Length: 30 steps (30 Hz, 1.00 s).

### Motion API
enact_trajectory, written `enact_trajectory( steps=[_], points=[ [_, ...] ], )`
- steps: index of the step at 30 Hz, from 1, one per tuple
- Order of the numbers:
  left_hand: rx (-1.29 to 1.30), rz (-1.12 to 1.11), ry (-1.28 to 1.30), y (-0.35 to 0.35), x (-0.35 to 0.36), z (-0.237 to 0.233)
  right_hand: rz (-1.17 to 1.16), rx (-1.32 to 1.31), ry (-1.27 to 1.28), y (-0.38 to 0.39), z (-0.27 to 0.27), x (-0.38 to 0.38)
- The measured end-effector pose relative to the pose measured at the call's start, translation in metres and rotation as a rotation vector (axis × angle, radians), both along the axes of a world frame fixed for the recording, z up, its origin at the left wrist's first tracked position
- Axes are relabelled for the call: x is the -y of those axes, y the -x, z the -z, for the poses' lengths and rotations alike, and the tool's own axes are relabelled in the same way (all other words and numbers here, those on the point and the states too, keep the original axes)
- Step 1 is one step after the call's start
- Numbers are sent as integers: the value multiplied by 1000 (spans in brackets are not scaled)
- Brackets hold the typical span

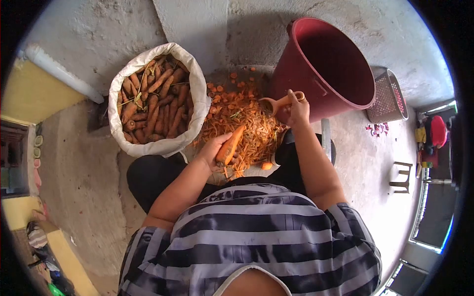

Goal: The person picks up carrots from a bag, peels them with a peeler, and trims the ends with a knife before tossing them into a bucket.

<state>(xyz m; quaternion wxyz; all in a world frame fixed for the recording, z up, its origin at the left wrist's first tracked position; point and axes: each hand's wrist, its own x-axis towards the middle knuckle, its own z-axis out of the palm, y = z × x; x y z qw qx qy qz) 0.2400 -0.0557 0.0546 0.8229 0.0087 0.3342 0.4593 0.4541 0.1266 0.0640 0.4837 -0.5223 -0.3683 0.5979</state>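
My left hand (pixel 212 149) is closed around a carrot (pixel 230 146) that is bright orange along its upper side and darker at the thick end. In my right hand (pixel 299 109) is a peeler (pixel 282 101) with a tan handle, held up and to the right, apart from the carrot. Its head points left, over the heap. Beneath both hands a heap of carrot peelings (pixel 249 122) covers the floor, with round cut ends scattered at its far side. A short orange carrot piece (pixel 266 166) lies at the near edge of the heap.
A white sack (pixel 199 93) full of unpeeled carrots (pixel 157 101) stands at the left. A tall red bin (pixel 296 69) stands at the right, close to my right hand. Behind it is a perforated basket (pixel 382 106). A grey wall (pixel 197 24) rises at the back.
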Motion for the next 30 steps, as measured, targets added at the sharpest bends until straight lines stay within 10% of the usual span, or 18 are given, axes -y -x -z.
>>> enact_trajectory(
  steps=[8,11,15,18,26,30],
  points=[
    [111,-32,-76,-1,0,7,-733,-475,245,58,-28,98],
    [74,-44,-66,-5,3,1,-605,-419,270,50,4,73],
    [42,85,-20,-1,1,23,-96,303,54,8,43,9],
    [-49,30,7,-2,0,5,157,166,-15,-6,42,-1],
    [69,-56,-94,-4,-6,11,-693,-488,245,55,-37,101],
    [92,-1,-67,-3,-2,5,-569,-368,317,52,-4,77]
  ],
)
